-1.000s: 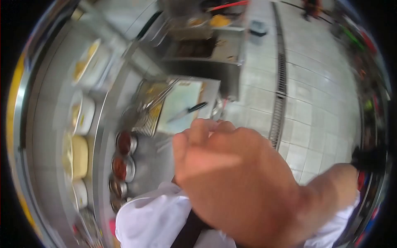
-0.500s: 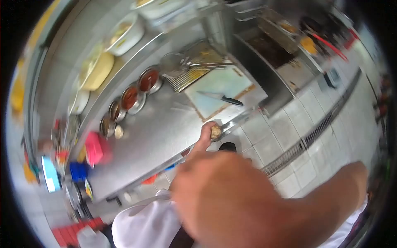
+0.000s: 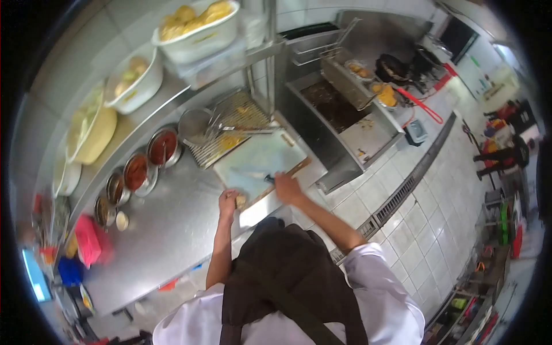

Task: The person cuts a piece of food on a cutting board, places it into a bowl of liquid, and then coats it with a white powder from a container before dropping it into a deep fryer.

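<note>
My right hand (image 3: 286,188) is closed round the black handle of a knife (image 3: 253,173), whose blade points left over the pale cutting board (image 3: 267,152). Near the board's front left corner, my left hand (image 3: 227,201) holds a small tan food piece (image 3: 240,200). What exactly the piece is cannot be made out. Beyond the board lies a wire rack (image 3: 247,112) with yellow bits on it, and tongs rest across it. A metal strainer (image 3: 196,125) stands at the rack's left.
Metal bowls of red sauce (image 3: 136,172) line the counter's back edge. A pink container (image 3: 91,240) stands at the left. White tubs (image 3: 135,83) sit on the shelf above. Right of the board is a fryer (image 3: 333,106), with a red-handled pan (image 3: 420,105) beyond.
My right hand has moved from close before the camera to the knife, taking its handle. My left hand, with the food piece, has moved from the counter's edge to the board. The view has shifted.
</note>
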Available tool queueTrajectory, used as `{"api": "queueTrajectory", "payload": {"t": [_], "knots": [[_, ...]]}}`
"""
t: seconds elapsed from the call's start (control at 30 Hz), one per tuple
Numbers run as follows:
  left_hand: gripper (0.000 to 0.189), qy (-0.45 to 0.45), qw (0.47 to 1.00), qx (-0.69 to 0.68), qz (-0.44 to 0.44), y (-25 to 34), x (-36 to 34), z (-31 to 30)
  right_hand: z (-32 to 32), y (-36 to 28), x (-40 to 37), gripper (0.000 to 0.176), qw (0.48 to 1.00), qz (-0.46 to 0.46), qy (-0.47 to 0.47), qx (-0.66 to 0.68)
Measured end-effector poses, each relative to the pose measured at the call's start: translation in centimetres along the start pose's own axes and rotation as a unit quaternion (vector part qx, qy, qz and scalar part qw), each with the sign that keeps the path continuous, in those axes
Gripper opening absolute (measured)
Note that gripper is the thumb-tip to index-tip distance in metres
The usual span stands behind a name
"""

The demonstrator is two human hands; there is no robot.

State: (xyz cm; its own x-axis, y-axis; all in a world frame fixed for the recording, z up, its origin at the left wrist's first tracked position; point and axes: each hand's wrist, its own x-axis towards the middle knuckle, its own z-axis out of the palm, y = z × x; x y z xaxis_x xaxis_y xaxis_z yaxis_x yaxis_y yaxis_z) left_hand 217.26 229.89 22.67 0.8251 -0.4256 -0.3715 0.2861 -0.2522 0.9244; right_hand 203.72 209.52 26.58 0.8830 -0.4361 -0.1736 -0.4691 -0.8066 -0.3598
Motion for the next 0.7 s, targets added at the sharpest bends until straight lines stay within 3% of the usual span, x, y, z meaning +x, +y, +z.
{"api": "queueTrajectory", "payload": {"t": [0.07,0.13,0.27,0.37,0.47,0.53,0.6,0.67,0.7], "knots": [[0.020,-0.020,0.999,0.015,0.020,-1.4,2.3,0.0,3.8,-0.5,-0.2,0.033,0.988,-0.034,0.075,-0.130],[0.022,-0.035,0.998,0.034,0.034,-0.7,2.9,0.8,4.0,-1.2,-0.3,0.033,0.987,-0.031,0.086,-0.133],[0.030,-0.059,0.996,0.068,0.022,0.5,3.6,2.5,5.6,-0.2,0.5,0.034,0.990,-0.039,0.102,-0.085],[0.030,-0.061,0.989,0.092,0.100,-2.1,5.8,3.4,5.0,0.4,0.2,0.032,0.998,0.009,0.062,0.006],[0.028,-0.042,0.986,0.122,0.107,-2.3,7.1,5.3,3.6,1.3,-0.3,0.029,0.990,0.062,0.048,0.114],[0.028,-0.049,0.991,0.073,0.098,-1.6,7.5,7.0,3.5,1.9,-0.4,0.028,0.963,0.053,0.084,0.252],[0.028,-0.052,0.995,0.030,0.084,-1.1,7.6,7.5,3.2,1.8,-0.6,0.026,0.964,0.047,0.076,0.252],[0.028,-0.012,0.966,0.134,0.222,-0.5,7.9,7.8,2.3,1.2,-0.9,0.025,0.966,0.037,0.064,0.248],[0.028,-0.007,0.967,0.132,0.219,-0.6,8.4,8.1,1.9,0.7,-1.0,0.024,0.970,0.042,0.053,0.234]]}}
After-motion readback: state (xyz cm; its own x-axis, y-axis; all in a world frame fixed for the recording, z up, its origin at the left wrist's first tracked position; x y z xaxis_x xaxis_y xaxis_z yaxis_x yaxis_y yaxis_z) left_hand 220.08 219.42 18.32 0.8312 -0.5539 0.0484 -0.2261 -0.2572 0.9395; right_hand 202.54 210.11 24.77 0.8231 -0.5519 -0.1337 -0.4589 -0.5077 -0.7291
